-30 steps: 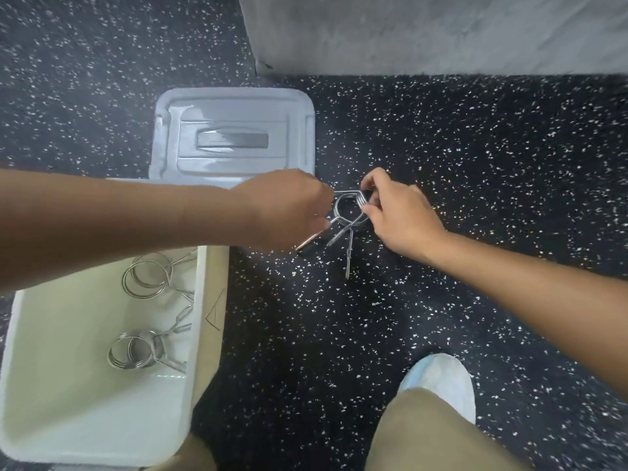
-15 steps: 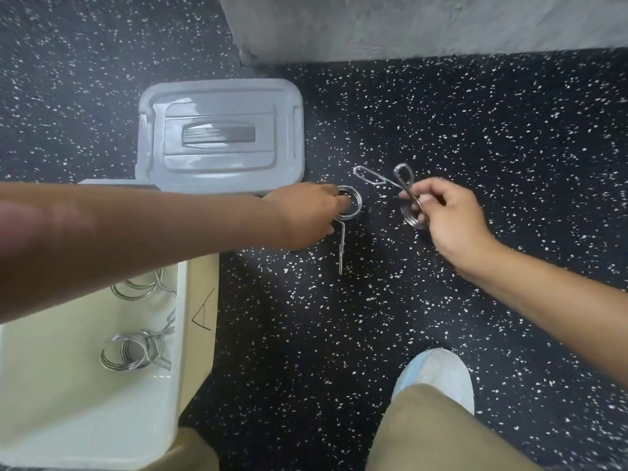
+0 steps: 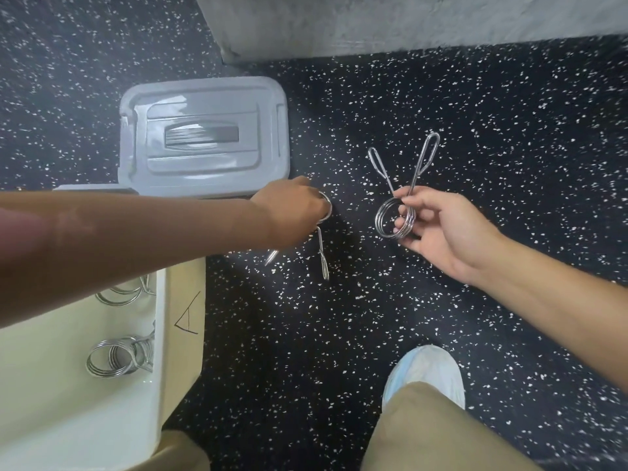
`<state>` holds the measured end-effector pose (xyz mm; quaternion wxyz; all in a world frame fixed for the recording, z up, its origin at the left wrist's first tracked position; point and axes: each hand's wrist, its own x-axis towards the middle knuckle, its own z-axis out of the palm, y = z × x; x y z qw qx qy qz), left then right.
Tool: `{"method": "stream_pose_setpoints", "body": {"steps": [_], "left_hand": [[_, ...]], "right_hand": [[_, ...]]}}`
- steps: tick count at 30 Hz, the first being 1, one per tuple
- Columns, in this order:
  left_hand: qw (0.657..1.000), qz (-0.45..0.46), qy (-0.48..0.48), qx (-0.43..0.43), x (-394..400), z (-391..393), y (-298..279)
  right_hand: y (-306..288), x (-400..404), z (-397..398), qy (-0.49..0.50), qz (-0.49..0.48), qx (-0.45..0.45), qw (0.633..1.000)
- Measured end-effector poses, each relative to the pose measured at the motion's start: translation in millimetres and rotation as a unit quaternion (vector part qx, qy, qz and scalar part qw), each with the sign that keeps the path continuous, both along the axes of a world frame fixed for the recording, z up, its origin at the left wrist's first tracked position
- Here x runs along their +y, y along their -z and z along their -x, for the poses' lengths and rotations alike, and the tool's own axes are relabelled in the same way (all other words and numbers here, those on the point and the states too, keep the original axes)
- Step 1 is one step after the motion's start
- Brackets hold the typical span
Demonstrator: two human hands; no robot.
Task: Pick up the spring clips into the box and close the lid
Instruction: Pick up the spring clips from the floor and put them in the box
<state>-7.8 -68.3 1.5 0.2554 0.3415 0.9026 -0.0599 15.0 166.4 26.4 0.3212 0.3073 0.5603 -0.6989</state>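
Observation:
My right hand (image 3: pixel 438 229) holds a steel spring clip (image 3: pixel 396 215) by its coil, the two long handles pointing up and away. My left hand (image 3: pixel 292 212) is closed over the coil of a second spring clip (image 3: pixel 322 253), whose handles trail down toward me over the floor. The cream box (image 3: pixel 180 300) stands open at the lower left, partly under my left forearm. Two more spring clips lie inside it, one (image 3: pixel 117 358) near the right wall and one (image 3: pixel 122 295) half hidden by my arm. The grey lid (image 3: pixel 204 137) lies flat on the floor behind the box.
The floor is black rubber with white speckles. A grey concrete block (image 3: pixel 390 22) runs along the top of the view. My knees in tan trousers and a foot in a pale blue shoe cover (image 3: pixel 424 372) are at the bottom.
The two clips, together a second ago, have been pulled apart. My right hand lifted its clip to the right and turned the handles upward. My left hand keeps its clip near the lid.

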Motion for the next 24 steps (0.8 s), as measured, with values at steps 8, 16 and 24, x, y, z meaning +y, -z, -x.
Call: {"method": "stream_pose_setpoints", "body": {"steps": [8, 16, 24], "left_hand": [[0.990, -0.080, -0.108, -0.050, -20, -14, -34], [0.955, -0.171, -0.232, -0.066, -37, -38, -91], [0.914, -0.214, -0.339, -0.068, -74, -60, -133]], "right_hand": [[-6, -10, 1, -0.024, -0.038, 0.018, 0.999], [-30, -34, 1, -0.035, -0.036, 0.052, 0.997], [-57, -68, -7, -0.088, -0.021, 0.104, 0.990]]}}
